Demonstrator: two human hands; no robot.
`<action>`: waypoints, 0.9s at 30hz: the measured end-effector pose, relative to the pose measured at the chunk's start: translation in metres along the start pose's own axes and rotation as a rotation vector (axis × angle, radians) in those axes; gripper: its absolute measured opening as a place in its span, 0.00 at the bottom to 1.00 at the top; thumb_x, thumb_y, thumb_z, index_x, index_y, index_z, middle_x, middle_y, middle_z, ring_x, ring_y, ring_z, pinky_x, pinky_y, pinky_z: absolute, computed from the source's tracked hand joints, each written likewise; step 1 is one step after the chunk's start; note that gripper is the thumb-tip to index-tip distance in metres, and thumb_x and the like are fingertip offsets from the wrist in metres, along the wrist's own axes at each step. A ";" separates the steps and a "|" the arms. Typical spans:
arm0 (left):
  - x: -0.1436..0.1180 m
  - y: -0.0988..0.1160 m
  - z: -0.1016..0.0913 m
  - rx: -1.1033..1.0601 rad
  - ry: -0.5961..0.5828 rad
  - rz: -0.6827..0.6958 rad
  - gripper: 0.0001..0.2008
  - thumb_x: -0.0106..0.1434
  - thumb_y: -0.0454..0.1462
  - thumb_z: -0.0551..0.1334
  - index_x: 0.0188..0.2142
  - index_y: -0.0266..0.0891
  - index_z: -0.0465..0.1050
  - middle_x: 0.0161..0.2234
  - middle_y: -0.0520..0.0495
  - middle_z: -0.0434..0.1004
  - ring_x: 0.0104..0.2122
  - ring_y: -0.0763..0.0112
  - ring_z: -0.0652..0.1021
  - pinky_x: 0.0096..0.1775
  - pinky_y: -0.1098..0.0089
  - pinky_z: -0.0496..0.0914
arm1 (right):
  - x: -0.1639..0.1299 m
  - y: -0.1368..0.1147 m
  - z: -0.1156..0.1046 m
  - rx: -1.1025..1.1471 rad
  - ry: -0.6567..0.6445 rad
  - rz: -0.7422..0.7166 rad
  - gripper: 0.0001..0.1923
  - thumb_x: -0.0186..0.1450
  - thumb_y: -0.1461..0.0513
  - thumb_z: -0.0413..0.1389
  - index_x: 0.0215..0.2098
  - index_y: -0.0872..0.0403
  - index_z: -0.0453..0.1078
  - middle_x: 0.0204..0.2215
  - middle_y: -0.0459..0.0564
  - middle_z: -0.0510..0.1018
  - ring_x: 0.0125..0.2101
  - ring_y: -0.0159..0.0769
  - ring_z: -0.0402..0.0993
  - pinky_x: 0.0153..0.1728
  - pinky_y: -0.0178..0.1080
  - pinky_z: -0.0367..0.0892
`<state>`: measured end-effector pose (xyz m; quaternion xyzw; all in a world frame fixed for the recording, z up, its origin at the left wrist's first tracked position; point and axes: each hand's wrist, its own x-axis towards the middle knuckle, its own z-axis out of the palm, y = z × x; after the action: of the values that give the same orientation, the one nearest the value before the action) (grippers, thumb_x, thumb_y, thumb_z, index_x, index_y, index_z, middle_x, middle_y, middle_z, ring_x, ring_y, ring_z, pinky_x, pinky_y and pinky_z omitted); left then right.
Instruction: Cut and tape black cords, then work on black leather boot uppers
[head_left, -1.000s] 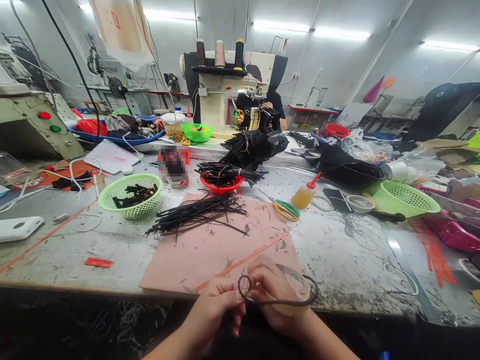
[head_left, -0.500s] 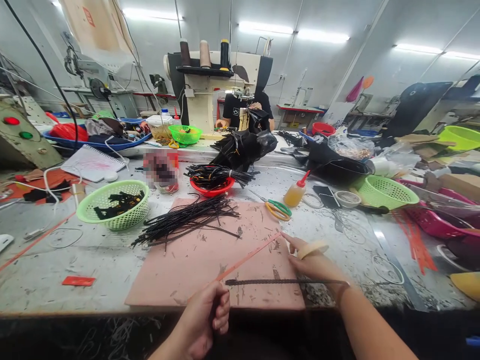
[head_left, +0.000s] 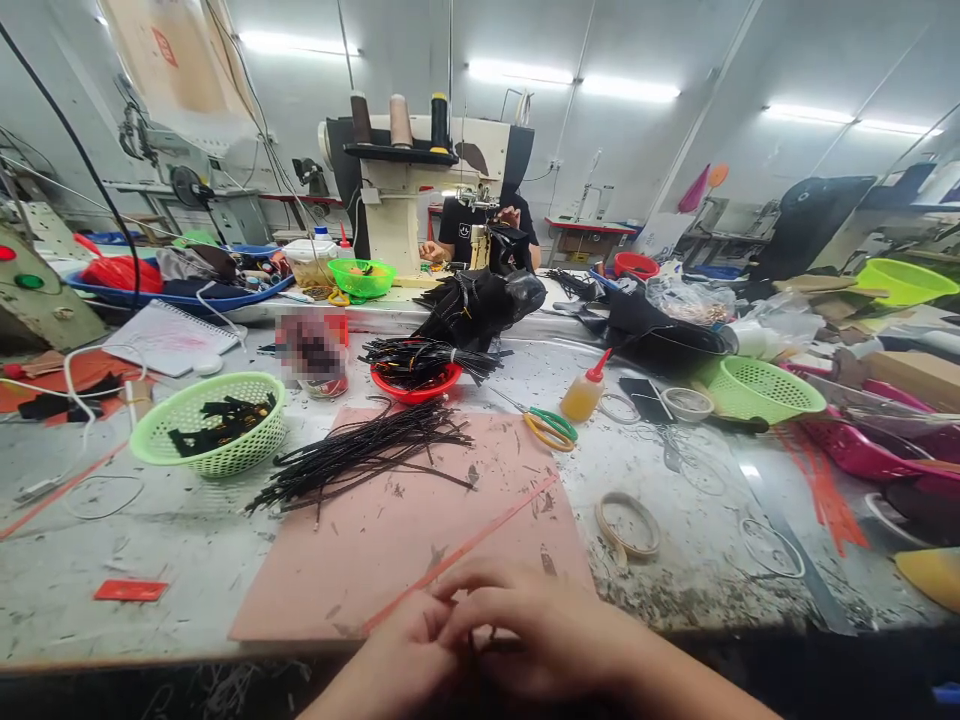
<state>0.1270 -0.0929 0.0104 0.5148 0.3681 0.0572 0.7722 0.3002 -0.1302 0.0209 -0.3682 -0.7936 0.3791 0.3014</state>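
My left hand (head_left: pixel 409 645) is closed at the front edge of the pink mat (head_left: pixel 330 580), fingertips against my right hand. My right hand (head_left: pixel 525 620) is bent over it with curled fingers. A small dark piece of black braided cord (head_left: pixel 486 636) shows between the hands; the rest is hidden. What the right fingertips grip is covered. To the right of the mat, a roll of beige masking tape (head_left: pixel 601 515) lies flat on the table. A red strip (head_left: pixel 480 535) runs diagonally over the mat beyond my hands. A bundle of black cords (head_left: pixel 360 455) lies across the mat's far left.
Scissors (head_left: pixel 551 430) and a glue bottle (head_left: pixel 583 395) lie beyond the mat. A pale green basket (head_left: pixel 247 455) stands left, a red bowl (head_left: pixel 420 393) behind the cords. A metal ruler (head_left: pixel 810 580) lies right. A person (head_left: pixel 525 225) sits at a sewing machine opposite.
My right hand has let go of the tape roll, which now lies on the table, and has moved left to meet my left hand. The braided cord is now mostly hidden.
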 end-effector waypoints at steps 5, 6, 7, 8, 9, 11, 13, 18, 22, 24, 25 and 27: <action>-0.015 -0.002 -0.030 0.081 0.245 0.037 0.20 0.43 0.50 0.64 0.14 0.38 0.60 0.12 0.57 0.57 0.16 0.79 0.55 0.20 0.74 0.48 | 0.031 0.015 0.015 0.697 0.491 0.079 0.10 0.57 0.61 0.55 0.27 0.51 0.55 0.22 0.42 0.71 0.22 0.27 0.69 0.22 0.30 0.63; -0.018 -0.001 -0.040 0.100 0.300 0.047 0.20 0.43 0.51 0.64 0.14 0.38 0.61 0.12 0.57 0.57 0.15 0.79 0.55 0.20 0.74 0.48 | 0.038 0.022 0.012 0.791 0.598 0.176 0.11 0.58 0.59 0.55 0.28 0.51 0.54 0.19 0.39 0.68 0.19 0.26 0.66 0.19 0.28 0.60; -0.021 0.002 -0.050 0.111 0.338 0.049 0.20 0.42 0.51 0.64 0.14 0.38 0.61 0.12 0.57 0.58 0.15 0.79 0.55 0.20 0.75 0.48 | 0.047 0.028 0.007 0.839 0.681 0.272 0.12 0.58 0.57 0.54 0.30 0.50 0.54 0.18 0.38 0.67 0.18 0.26 0.65 0.16 0.27 0.57; -0.023 0.005 -0.061 0.104 0.392 0.058 0.21 0.41 0.51 0.65 0.14 0.38 0.61 0.12 0.57 0.57 0.16 0.79 0.55 0.20 0.76 0.48 | 0.055 0.035 0.001 0.845 0.735 0.360 0.12 0.58 0.55 0.54 0.32 0.50 0.54 0.18 0.39 0.67 0.18 0.26 0.65 0.15 0.27 0.56; -0.025 0.010 -0.072 0.093 0.450 0.068 0.21 0.40 0.51 0.65 0.14 0.38 0.61 0.13 0.57 0.57 0.16 0.79 0.56 0.19 0.76 0.48 | 0.065 0.043 -0.006 0.823 0.762 0.431 0.13 0.58 0.55 0.54 0.34 0.50 0.55 0.19 0.40 0.68 0.19 0.27 0.66 0.16 0.27 0.58; -0.026 0.020 -0.093 0.069 0.558 0.110 0.20 0.38 0.50 0.66 0.14 0.37 0.62 0.14 0.56 0.58 0.16 0.80 0.56 0.19 0.78 0.47 | 0.082 0.057 -0.024 0.747 0.773 0.511 0.11 0.58 0.57 0.54 0.36 0.52 0.58 0.23 0.44 0.71 0.25 0.29 0.70 0.22 0.30 0.65; -0.028 0.030 -0.112 0.052 0.638 0.139 0.19 0.38 0.48 0.66 0.15 0.37 0.62 0.13 0.57 0.57 0.15 0.81 0.54 0.19 0.78 0.44 | 0.094 0.072 -0.045 0.648 0.768 0.571 0.09 0.59 0.60 0.54 0.37 0.53 0.60 0.28 0.48 0.73 0.30 0.31 0.73 0.30 0.34 0.69; -0.033 0.037 -0.148 0.091 0.790 0.162 0.14 0.40 0.44 0.63 0.14 0.37 0.62 0.12 0.57 0.56 0.13 0.83 0.52 0.18 0.78 0.41 | 0.081 0.103 -0.100 0.196 0.797 0.828 0.13 0.62 0.64 0.51 0.46 0.56 0.61 0.42 0.54 0.72 0.43 0.36 0.69 0.42 0.42 0.65; -0.039 0.027 -0.160 0.088 0.864 0.188 0.10 0.42 0.40 0.62 0.14 0.36 0.65 0.12 0.55 0.61 0.13 0.83 0.51 0.17 0.77 0.42 | 0.047 0.119 -0.119 -0.170 0.660 1.040 0.13 0.55 0.66 0.56 0.39 0.61 0.68 0.38 0.62 0.74 0.45 0.50 0.67 0.44 0.47 0.60; -0.041 0.021 -0.161 0.073 0.886 0.212 0.09 0.43 0.39 0.61 0.16 0.36 0.67 0.14 0.54 0.65 0.13 0.83 0.52 0.18 0.77 0.42 | 0.032 0.123 -0.120 -0.298 0.562 1.093 0.17 0.52 0.68 0.56 0.41 0.61 0.68 0.36 0.62 0.75 0.44 0.54 0.68 0.43 0.47 0.60; -0.042 0.018 -0.161 0.063 0.894 0.225 0.09 0.43 0.39 0.61 0.16 0.36 0.67 0.16 0.53 0.66 0.13 0.83 0.52 0.18 0.77 0.43 | 0.026 0.125 -0.118 -0.352 0.524 1.105 0.21 0.51 0.68 0.56 0.45 0.61 0.67 0.36 0.62 0.75 0.44 0.54 0.68 0.42 0.47 0.60; -0.044 0.015 -0.158 0.041 0.903 0.253 0.08 0.44 0.39 0.62 0.17 0.36 0.68 0.17 0.53 0.68 0.14 0.82 0.53 0.18 0.76 0.44 | 0.017 0.125 -0.112 -0.450 0.480 1.127 0.29 0.52 0.67 0.54 0.54 0.59 0.60 0.40 0.62 0.74 0.44 0.55 0.68 0.41 0.48 0.60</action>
<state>0.0008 0.0123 0.0135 0.4944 0.6024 0.3619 0.5115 0.4202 -0.0187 -0.0188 -0.8564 -0.4498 0.2109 0.1409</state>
